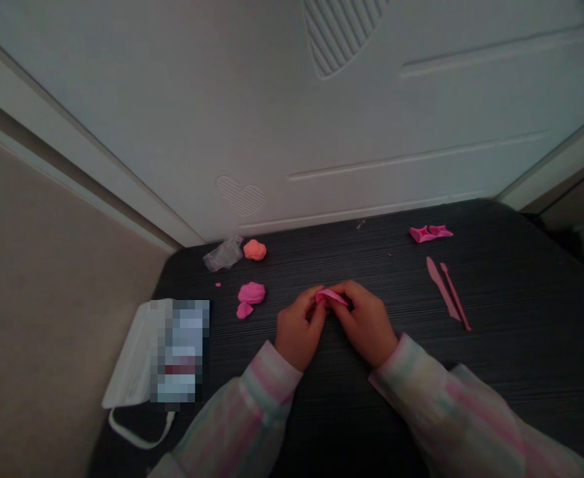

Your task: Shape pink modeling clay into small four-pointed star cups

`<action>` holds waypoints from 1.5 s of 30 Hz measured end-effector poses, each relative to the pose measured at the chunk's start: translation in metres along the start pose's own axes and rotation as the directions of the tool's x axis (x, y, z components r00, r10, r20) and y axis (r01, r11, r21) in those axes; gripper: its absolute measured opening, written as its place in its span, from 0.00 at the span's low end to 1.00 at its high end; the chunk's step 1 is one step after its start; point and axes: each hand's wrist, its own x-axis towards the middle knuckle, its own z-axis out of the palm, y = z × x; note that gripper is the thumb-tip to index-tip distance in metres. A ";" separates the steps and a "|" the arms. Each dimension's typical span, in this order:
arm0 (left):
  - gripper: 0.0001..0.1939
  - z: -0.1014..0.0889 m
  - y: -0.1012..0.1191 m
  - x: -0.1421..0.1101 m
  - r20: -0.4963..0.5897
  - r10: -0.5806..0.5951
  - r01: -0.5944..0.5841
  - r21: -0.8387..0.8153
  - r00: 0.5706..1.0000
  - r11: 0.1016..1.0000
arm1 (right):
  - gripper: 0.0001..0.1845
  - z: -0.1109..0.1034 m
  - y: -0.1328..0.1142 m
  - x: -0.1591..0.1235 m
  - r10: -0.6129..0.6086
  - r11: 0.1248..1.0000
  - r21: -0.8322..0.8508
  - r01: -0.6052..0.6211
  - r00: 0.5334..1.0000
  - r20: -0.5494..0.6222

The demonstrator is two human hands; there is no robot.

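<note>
Between my two hands, just above the dark table, is a thin, flattened piece of pink modelling clay [332,296]. My left hand [299,328] pinches its left end between thumb and fingers. On the other side my right hand [366,318] grips it, fingers curled over the top and thumb beneath. The fingertips of both hands nearly meet, and they hide part of the clay. To the left lie a larger pink clay lump [251,293] and a smaller pink lump [244,311], touching. An orange clay lump [255,250] sits behind them.
A clear plastic wrapper [223,254] lies beside the orange lump. A phone [182,352] with a cable [143,439] rests by a white mask-like item [135,355]. At right are a pink knife [441,285], a thin pink stick [455,295] and shaped pink pieces [431,233]. A white panel [272,119] stands behind.
</note>
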 end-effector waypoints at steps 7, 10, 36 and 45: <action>0.13 0.003 0.004 -0.002 0.031 -0.046 0.052 -0.204 0.998 0.978 | 0.07 -0.001 0.000 0.003 0.056 0.994 0.089 -0.057 0.998 0.008; 0.14 0.003 0.006 -0.003 0.027 -0.070 0.075 -0.313 0.997 0.947 | 0.07 -0.002 0.000 0.003 0.059 0.994 0.090 -0.060 0.998 0.010; 0.20 0.012 0.034 0.018 0.254 -0.525 0.367 -0.923 0.812 0.120 | 0.13 0.024 -0.021 -0.006 0.267 0.551 0.727 -0.410 0.912 0.312; 0.20 0.016 0.035 0.018 0.261 -0.485 0.347 -0.933 0.835 0.094 | 0.07 0.026 -0.022 -0.006 0.286 0.474 0.770 -0.427 0.902 0.324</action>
